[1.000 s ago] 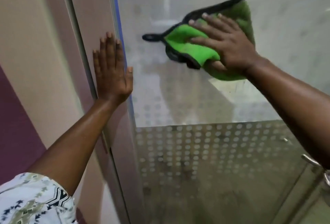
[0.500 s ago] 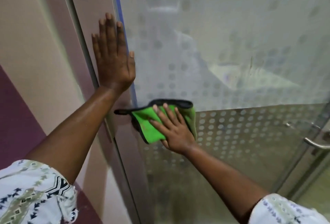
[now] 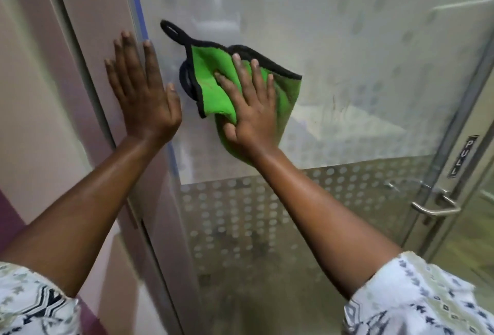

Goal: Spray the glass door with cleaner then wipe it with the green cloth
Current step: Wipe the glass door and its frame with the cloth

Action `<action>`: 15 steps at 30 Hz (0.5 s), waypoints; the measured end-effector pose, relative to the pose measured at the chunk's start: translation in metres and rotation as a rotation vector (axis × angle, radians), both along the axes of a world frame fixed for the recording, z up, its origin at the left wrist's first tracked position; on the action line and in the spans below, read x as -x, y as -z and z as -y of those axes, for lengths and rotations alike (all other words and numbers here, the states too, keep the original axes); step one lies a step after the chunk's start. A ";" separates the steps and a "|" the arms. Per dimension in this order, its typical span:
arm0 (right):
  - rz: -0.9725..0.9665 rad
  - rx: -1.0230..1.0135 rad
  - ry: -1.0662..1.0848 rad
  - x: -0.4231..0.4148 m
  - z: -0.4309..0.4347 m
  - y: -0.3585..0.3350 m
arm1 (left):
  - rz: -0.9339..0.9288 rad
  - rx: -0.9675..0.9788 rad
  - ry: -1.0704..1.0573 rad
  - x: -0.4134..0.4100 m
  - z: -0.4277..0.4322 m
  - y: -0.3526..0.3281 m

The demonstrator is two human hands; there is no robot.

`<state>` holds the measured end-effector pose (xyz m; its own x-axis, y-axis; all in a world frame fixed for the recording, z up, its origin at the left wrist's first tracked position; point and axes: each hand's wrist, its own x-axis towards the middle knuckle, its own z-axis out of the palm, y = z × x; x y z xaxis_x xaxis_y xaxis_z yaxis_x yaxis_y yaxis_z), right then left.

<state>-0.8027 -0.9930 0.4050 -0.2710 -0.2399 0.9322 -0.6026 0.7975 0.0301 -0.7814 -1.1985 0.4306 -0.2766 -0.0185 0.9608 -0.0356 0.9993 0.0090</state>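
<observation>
Since half a second ago the cloth has climbed from the top of the dotted band to the pane above it, while the bracing hand has held its place. At the far left, the door frame (image 3: pixel 88 67) carries the left hand (image 3: pixel 144 94), flat with fingers straight and together, gripping nothing. Just beside it the green cloth (image 3: pixel 211 78) lies bunched against the glass door (image 3: pixel 361 67), its black loop sticking up. The right hand (image 3: pixel 254 118) presses it flat – fingers spread and straight, not curled round it. Below them runs the dotted band (image 3: pixel 240 214). Further right the glass looks hazy and streaked – so wiping is under way near the hinge side and, by my reading, much of the pane remains. At the far right sit the PULL label (image 3: pixel 463 157) and door handle (image 3: pixel 435 206).
</observation>
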 end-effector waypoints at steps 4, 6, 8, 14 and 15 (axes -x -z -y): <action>0.067 -0.208 -0.031 -0.012 0.012 0.081 | -0.023 -0.054 0.007 0.002 -0.008 0.002; 0.076 -0.358 -0.008 -0.008 -0.009 0.125 | -0.004 -0.060 0.027 0.002 -0.008 0.005; 0.052 -0.467 -0.005 0.003 -0.039 0.141 | 0.004 -0.056 0.013 0.003 -0.008 0.007; -0.049 -0.344 0.081 0.056 -0.166 0.083 | 0.019 -0.039 -0.017 0.003 -0.009 0.007; -0.029 -0.206 0.118 0.064 -0.190 0.070 | 0.027 -0.040 -0.028 0.003 -0.009 0.007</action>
